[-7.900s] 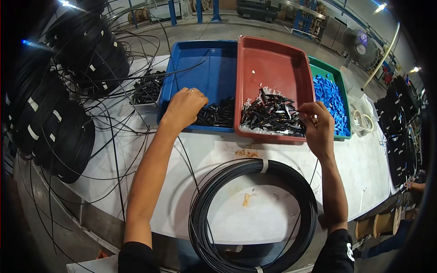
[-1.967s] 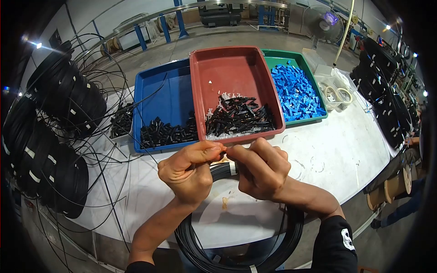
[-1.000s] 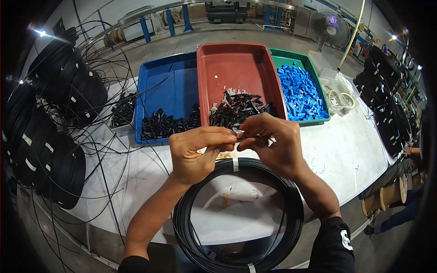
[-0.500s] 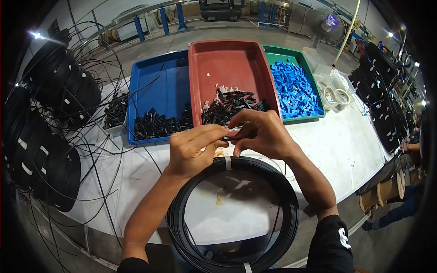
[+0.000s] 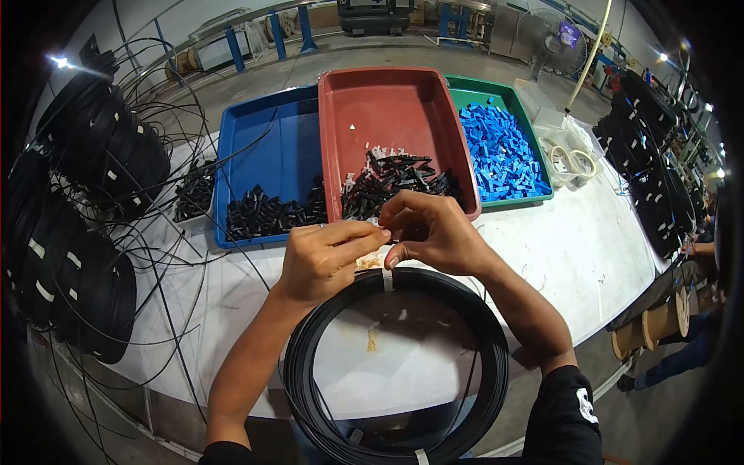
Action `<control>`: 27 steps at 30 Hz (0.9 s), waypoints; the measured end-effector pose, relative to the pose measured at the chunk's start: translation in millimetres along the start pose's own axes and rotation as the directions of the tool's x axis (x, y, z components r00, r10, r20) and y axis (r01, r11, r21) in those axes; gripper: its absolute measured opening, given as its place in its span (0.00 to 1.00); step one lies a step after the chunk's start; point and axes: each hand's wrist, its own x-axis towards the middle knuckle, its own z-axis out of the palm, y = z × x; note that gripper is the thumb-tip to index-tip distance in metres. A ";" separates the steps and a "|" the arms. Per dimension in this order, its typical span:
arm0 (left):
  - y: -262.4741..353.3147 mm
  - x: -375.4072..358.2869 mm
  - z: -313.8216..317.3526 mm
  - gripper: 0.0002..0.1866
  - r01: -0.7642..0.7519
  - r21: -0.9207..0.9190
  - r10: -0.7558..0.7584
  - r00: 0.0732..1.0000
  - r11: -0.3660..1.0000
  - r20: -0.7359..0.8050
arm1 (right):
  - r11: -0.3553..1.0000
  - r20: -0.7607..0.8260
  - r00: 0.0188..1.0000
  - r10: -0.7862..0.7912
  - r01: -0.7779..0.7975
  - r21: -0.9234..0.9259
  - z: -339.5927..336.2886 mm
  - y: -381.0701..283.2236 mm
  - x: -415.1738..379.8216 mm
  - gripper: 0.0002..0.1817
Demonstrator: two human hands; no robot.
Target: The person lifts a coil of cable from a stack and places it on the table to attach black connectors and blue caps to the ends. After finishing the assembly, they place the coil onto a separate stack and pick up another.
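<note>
My left hand (image 5: 319,257) is closed in a pinch, its fingertips meeting those of my right hand (image 5: 438,232) just in front of the red tray (image 5: 395,101). My right hand is curled with the thumb bent below the fingers. Whatever small thing is between the fingertips is hidden by them. Directly under the hands lies a coil of black cable (image 5: 496,349), bound with white tape (image 5: 388,279) and overhanging the table's near edge. Black connector parts (image 5: 403,174) and small white pieces are heaped in the red tray's near end.
A blue tray (image 5: 263,147) with black parts stands left, and a green tray (image 5: 496,89) of blue pieces (image 5: 500,155) right. Stacked black cable coils (image 5: 85,279) with loose strands crowd the left side. Tape rolls (image 5: 581,163) sit in a clear box. A person's leg (image 5: 678,364) shows far right.
My right hand's thumb and fingers have shifted slightly left, closer against my left fingertips. The small dark piece seen between the hands before is now mostly covered. The coil stays in place.
</note>
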 end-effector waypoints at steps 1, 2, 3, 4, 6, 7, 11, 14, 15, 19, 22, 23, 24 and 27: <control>1.3 -0.1 -1.0 0.16 -0.014 0.044 0.014 1.000 0.999 -0.003 | 1.000 -0.001 1.000 0.000 0.000 0.000 2.4 4.1 0.1 0.21; 2.5 0.3 -2.0 0.17 -0.029 0.089 0.029 1.000 0.996 -0.005 | 0.995 -0.006 1.000 0.012 -0.012 0.097 4.6 8.1 0.1 0.20; 4.2 1.8 -3.9 0.17 -0.030 0.087 0.031 1.000 0.996 -0.005 | 0.981 -0.010 1.000 0.025 -0.023 0.192 5.1 9.9 -0.2 0.20; 6.0 3.9 -6.2 0.17 -0.015 0.082 0.017 1.000 0.997 -0.022 | 0.981 -0.014 1.000 0.026 -0.023 0.192 4.1 9.0 -0.7 0.20; 6.9 7.4 -6.5 0.17 0.008 0.019 -0.006 0.997 1.000 -0.073 | 0.961 0.006 0.997 0.075 -0.074 0.266 1.9 6.5 -2.0 0.16; 6.2 8.4 -7.5 0.17 0.005 0.017 -0.004 0.998 1.000 -0.070 | 0.961 0.001 0.997 0.076 -0.074 0.266 0.8 6.4 -2.0 0.16; -4.0 3.2 -17.8 0.14 -0.004 -0.130 0.001 1.000 0.991 -0.020 | 0.995 0.054 0.998 0.038 -0.043 0.093 -4.5 6.6 -0.8 0.11; -17.1 -5.7 -18.7 0.19 0.372 -0.376 -0.393 0.919 0.849 0.023 | 0.998 0.039 0.997 0.059 -0.058 -0.033 -8.2 -0.1 -2.0 0.10; -20.9 -6.1 -15.7 0.19 0.371 -0.376 -0.392 0.920 0.849 0.022 | 0.988 0.036 0.999 0.040 -0.034 -0.150 -9.3 -2.7 -1.7 0.10; -41.9 2.6 -4.0 0.26 0.473 -0.437 -0.399 0.881 0.765 0.254 | 0.972 0.016 1.000 -0.008 0.011 -0.237 -11.4 9.4 0.1 0.08; -86.3 14.1 10.8 0.23 0.481 -0.126 -0.417 0.842 0.868 0.341 | 0.930 -0.061 0.996 0.066 -0.084 -0.358 -32.6 23.1 4.2 0.07; -91.1 17.3 15.5 0.23 0.485 -0.128 -0.421 0.842 0.865 0.338 | 0.931 -0.066 0.994 0.092 -0.110 -0.349 -40.8 29.3 6.0 0.06; -91.7 22.4 22.4 0.21 0.366 0.049 -0.356 0.853 0.929 0.381 | 0.934 -0.086 0.986 0.141 -0.161 -0.319 -47.7 33.3 7.7 0.07; -96.2 25.4 46.5 0.19 0.107 0.250 -0.217 0.855 0.962 0.470 | 0.945 -0.133 0.977 0.166 -0.196 -0.261 -62.5 41.9 10.2 0.08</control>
